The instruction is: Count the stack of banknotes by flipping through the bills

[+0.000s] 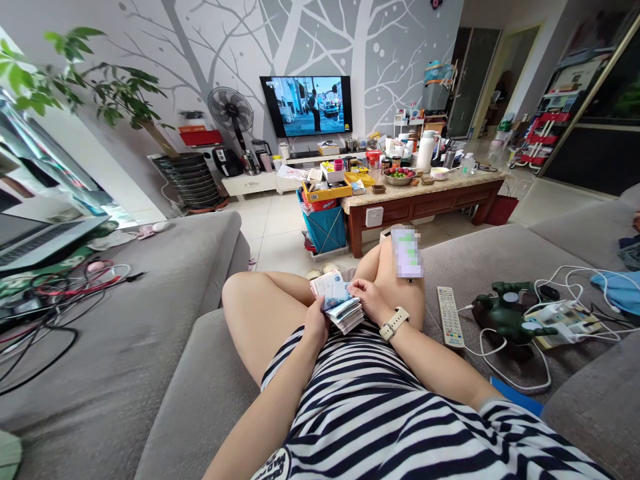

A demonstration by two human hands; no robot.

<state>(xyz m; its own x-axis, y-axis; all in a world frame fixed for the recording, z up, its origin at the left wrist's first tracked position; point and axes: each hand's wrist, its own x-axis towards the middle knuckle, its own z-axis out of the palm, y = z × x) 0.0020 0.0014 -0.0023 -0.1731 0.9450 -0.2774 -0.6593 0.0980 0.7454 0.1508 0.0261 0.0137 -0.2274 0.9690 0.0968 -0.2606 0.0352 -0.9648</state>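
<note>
Above my lap is a thick stack of banknote-like papers (345,312), white with pale blue and pinkish print. My left hand (316,321) is closed around the stack's left side, thumb on top. At the upper right edge, the fingers of my right hand (373,300) pinch a bluish paper of the same stack. A cream-coloured watch (395,324) is on my right wrist. A phone (407,252) with a blurred-out screen rests on my right thigh, beyond the right hand. The print on the papers is too small to read.
To my right on the grey sofa (200,400) lie a remote control (451,317), a dark green figure-shaped object (505,310) and a power strip (565,323) with white cables. Tangled cables (65,307) and a laptop (45,240) are on the left. Ahead stands a crowded coffee table (425,210).
</note>
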